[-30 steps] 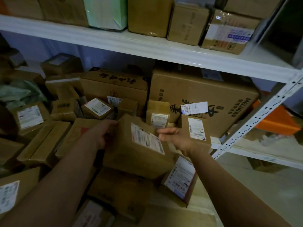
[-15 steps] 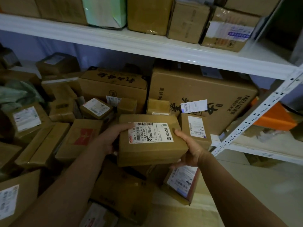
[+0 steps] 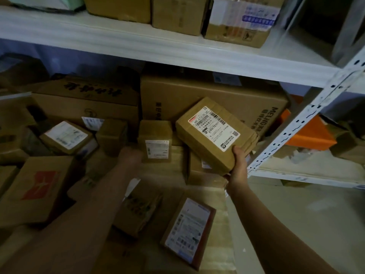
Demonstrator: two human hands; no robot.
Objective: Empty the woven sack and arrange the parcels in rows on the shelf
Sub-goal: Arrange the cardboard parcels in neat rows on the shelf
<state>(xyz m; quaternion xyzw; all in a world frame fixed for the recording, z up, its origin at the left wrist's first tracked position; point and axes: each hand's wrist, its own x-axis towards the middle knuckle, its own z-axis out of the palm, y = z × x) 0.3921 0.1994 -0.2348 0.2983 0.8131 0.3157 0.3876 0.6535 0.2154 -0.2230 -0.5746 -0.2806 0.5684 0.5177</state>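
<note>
- Head view: the right hand (image 3: 238,162) grips a labelled parcel (image 3: 216,133) by its near corner, tilted, above the heap on the lower shelf (image 3: 308,175).
- The left hand (image 3: 131,155) touches a small upright box (image 3: 155,141); its grip cannot be told.
- Step: placing. Next, the person likely needs a free slot in a row.
- No woven sack shows.

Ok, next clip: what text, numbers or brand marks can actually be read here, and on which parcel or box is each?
"MELING": printed sideways on the right end of the large carton at the back.
"640 0710 00 091", roughly: top line of the label on the parcel gripped by the right hand; its other lines are too small.
Large brush characters on the flat carton: not legible.
All other labels: blurred.
</note>
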